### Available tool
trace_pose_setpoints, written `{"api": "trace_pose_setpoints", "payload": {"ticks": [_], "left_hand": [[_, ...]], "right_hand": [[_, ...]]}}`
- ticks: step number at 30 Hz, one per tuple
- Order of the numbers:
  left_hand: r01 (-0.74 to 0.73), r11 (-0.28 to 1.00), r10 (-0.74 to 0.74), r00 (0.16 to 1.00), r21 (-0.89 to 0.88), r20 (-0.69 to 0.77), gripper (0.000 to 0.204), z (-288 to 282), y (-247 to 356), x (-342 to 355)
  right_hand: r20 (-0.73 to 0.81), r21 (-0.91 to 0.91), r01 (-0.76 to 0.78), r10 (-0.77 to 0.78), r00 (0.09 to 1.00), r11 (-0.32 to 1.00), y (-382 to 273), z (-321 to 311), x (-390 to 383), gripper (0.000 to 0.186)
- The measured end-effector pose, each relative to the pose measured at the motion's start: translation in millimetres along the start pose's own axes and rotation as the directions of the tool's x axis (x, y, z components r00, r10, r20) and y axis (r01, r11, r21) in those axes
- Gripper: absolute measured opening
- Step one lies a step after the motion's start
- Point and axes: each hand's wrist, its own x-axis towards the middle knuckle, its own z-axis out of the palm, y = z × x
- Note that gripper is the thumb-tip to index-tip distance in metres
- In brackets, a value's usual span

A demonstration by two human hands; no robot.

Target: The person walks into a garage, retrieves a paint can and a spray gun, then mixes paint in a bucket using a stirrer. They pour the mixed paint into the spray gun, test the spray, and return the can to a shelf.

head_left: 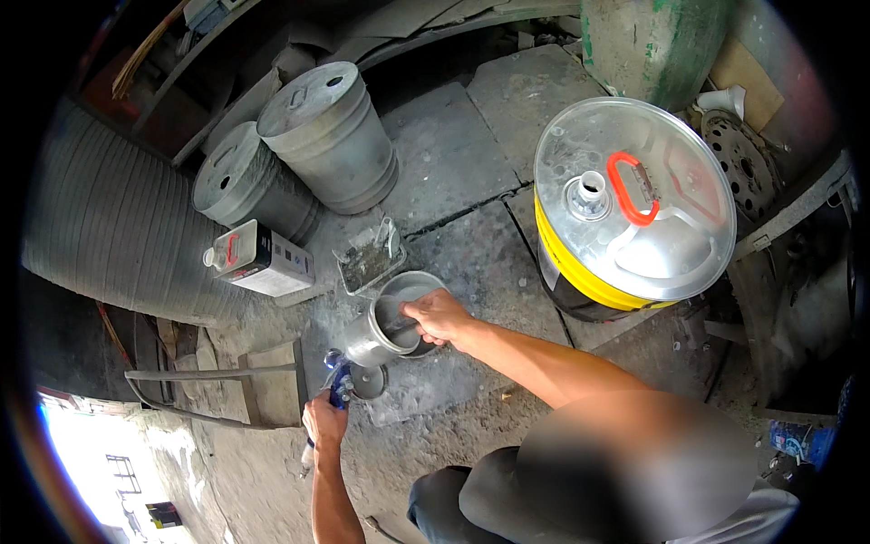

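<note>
My left hand (324, 419) is closed around the handle of a spray gun (340, 386) with a blue body, low over the floor. My right hand (437, 317) has its fingers closed at the rim of a grey metal cup (364, 344), which is tilted. Part of its inside shows; whether the fingers also hold something in there is hidden. Behind the cup stands a wider round pan (415, 283), partly covered by it. A small round tin (369, 383) sits beside the spray gun. Just beyond, a clear rectangular tub (372, 261) holds dull grey residue.
A large drum (625, 245) with a yellow band and red handle stands at right. Two grey drums (331, 136) and a rectangular can (265, 260) with a red handle are at far left. A bent metal frame (213, 374) lies left. A green-marked cylinder (652, 45) stands behind.
</note>
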Motion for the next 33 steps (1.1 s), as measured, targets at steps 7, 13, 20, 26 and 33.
{"api": "trace_pose_setpoints", "payload": {"ticks": [7,13,20,26,33], "left_hand": [[-0.068,0.997,0.069,0.997,-0.044,0.020,0.035,-0.8,-9.3,6.7],[-0.024,0.999,0.026,0.998,-0.047,0.054,0.041,6.3,-30.5,7.8],[-0.030,0.983,0.060,0.984,-0.183,0.166,0.042,2.7,-26.1,8.3],[-0.038,0.984,0.069,0.982,-0.175,0.175,0.041,7.7,-12.1,2.9],[-0.076,0.993,0.091,0.983,-0.094,0.160,0.043,14.7,-24.4,2.3]], "right_hand": [[0.383,-0.327,0.108,0.027,0.923,0.939,-37.7,-44.9,19.9,0.023],[0.539,-0.782,0.617,-0.400,0.741,0.089,-97.9,-39.2,-36.8,0.024],[0.736,-0.598,0.720,-0.597,0.318,-0.353,-62.6,-23.9,-25.0,0.010],[0.457,-0.794,0.586,-0.478,0.750,0.162,-42.5,4.7,-22.0,0.032],[0.387,-0.804,0.441,-0.212,0.898,0.400,-65.2,-32.7,4.5,0.027]]}}
